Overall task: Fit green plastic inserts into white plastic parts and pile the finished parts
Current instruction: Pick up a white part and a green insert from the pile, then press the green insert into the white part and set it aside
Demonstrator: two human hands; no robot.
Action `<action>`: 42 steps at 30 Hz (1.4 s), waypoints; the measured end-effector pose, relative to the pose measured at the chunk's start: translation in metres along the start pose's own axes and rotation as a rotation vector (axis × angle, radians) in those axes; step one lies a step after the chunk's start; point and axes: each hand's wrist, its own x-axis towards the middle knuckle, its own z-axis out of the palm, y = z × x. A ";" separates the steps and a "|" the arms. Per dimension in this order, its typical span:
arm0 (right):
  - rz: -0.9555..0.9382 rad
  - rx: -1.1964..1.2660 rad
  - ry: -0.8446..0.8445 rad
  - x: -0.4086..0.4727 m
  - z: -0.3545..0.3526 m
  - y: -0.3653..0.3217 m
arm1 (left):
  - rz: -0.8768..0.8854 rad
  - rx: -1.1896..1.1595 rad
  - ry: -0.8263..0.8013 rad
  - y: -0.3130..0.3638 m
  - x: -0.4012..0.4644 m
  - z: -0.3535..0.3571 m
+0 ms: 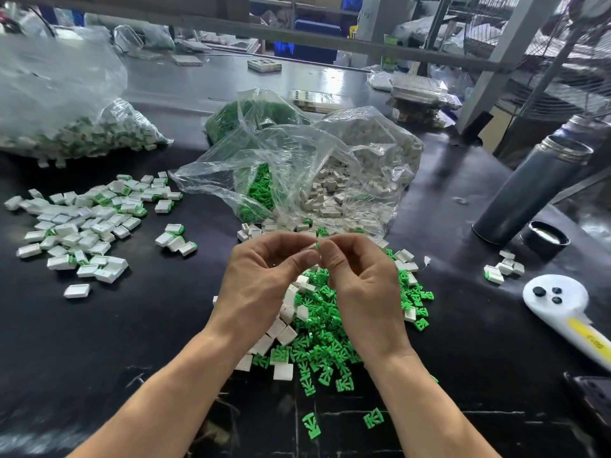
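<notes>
two loose green inserts (311, 425) lie at six o'clock on the black table (99, 342). above them, left hand (264, 279) and right hand (360, 285) meet fingertip to fingertip, pinching one small part (318, 246) with a green sliver showing. finished parts (82, 226) pile up at nine o'clock, open bags (297, 166) at twelve.

Small-parts assembly workshop, factory floor. Evidence: black worktable (99, 342) scattered with loose green inserts (325, 342) and a pile of finished white parts (82, 226); clear plastic bags of bulk stock, one of green pieces (251, 117), one of white pieces (363, 160), one of assembled pieces (66, 127); grey metal shelving frame (363, 44) overhead; blue storage bins (317, 38) behind; cluttered benches beyond.
</notes>
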 end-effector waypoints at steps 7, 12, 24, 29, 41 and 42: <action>0.019 -0.071 -0.004 -0.001 -0.001 0.001 | 0.084 0.265 -0.016 0.000 -0.003 -0.005; 0.071 -0.077 0.043 0.000 -0.004 0.002 | 0.198 0.755 0.029 -0.002 0.004 -0.028; 0.087 -0.233 0.104 0.006 -0.019 0.006 | -0.169 1.232 0.464 -0.013 0.034 -0.102; 0.139 -0.394 0.044 0.009 -0.029 0.006 | -0.104 1.213 0.455 -0.011 0.035 -0.100; 0.213 -0.681 -0.223 0.015 -0.051 -0.010 | -0.336 0.992 0.150 -0.007 0.024 -0.065; 0.216 -0.707 -0.258 0.014 -0.050 -0.010 | -0.338 0.988 0.154 -0.007 0.023 -0.065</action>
